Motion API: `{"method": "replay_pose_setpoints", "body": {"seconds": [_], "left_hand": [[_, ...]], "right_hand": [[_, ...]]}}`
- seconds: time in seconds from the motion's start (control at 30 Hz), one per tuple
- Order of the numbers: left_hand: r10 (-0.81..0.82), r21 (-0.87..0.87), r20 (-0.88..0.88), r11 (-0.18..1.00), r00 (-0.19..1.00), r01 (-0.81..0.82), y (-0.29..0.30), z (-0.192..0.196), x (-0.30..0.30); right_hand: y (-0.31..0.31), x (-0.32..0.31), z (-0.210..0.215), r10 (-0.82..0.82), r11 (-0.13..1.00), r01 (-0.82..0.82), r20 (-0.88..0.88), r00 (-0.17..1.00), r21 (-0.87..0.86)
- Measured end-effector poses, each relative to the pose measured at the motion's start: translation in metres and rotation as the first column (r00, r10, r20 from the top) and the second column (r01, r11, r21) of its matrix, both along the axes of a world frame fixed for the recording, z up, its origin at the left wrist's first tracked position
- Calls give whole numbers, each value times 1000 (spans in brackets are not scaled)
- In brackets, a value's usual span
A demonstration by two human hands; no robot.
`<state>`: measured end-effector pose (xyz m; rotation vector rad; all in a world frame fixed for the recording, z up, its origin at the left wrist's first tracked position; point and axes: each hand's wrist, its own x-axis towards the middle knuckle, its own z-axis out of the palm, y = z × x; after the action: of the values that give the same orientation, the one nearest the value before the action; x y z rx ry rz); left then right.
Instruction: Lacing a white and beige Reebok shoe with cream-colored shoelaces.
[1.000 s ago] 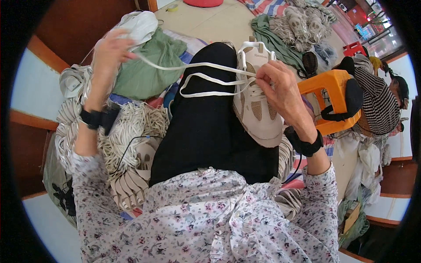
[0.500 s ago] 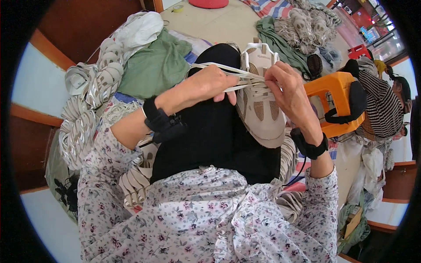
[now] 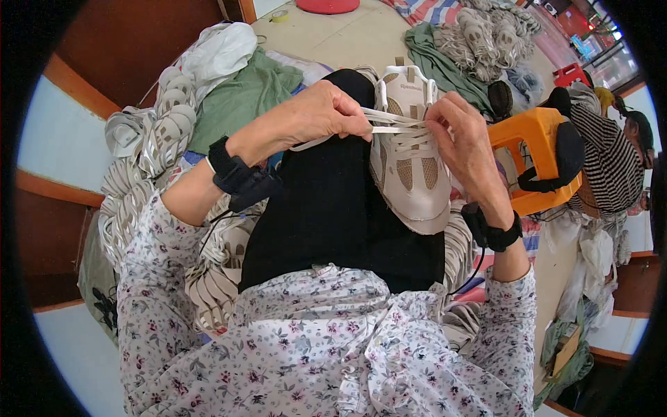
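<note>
White flat shoelace [image 3: 396,130] drawn between two pinching hands over a beige shoe upper with tan mesh panels [image 3: 410,167]

In the head view, the shoe upper lies on the right side of the person's black cloth-covered lap [image 3: 319,215], its rounded toe pointing toward the body and its white-edged collar pointing away. The left hand [image 3: 313,115] is just beyond the upper's left edge, thumb and forefinger closed on strands of the lace. From those fingertips the strands run nearly straight across the middle of the upper, above the crossed lacing lower down. Another stretch of lace shows beneath the left hand, against the black cloth.

The right hand [image 3: 462,135] is at the upper's right edge, thumb and forefinger bent together at the other end of the strands, grasping the lace; whether they also press on the upper cannot be told. The upper thus sits mostly between the two sets of fingertips, its toe nearer the body than either.

Left of the lap are a crumpled green cloth [image 3: 240,104] and stacked beige shoe uppers [image 3: 170,128]. To the right of the right hand stands an orange plastic stool [image 3: 538,128].
</note>
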<state>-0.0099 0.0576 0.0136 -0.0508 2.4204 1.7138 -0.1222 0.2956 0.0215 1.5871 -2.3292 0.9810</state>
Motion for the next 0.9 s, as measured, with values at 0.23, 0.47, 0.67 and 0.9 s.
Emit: {"method": "replay_pose_setpoints", "body": {"seconds": [0.23,0.47,0.67,0.9], "left_hand": [[-217,-243,-178,955,960,171,-11,13,-2],[-332,-438,-272,878,903,192,-6,2,-10],[41,-254,-514,947,857,-198,-2,-17,-21],[67,-236,-324,960,944,-149,6,-16,-7]], "right_hand": [[66,-104,0,-370,929,338,-333,867,-152],[255,-224,26,-705,591,805,-512,490,-43],[303,-229,55,-793,412,908,-464,396,71],[73,-63,4,-201,972,232,376,904,-38]]}}
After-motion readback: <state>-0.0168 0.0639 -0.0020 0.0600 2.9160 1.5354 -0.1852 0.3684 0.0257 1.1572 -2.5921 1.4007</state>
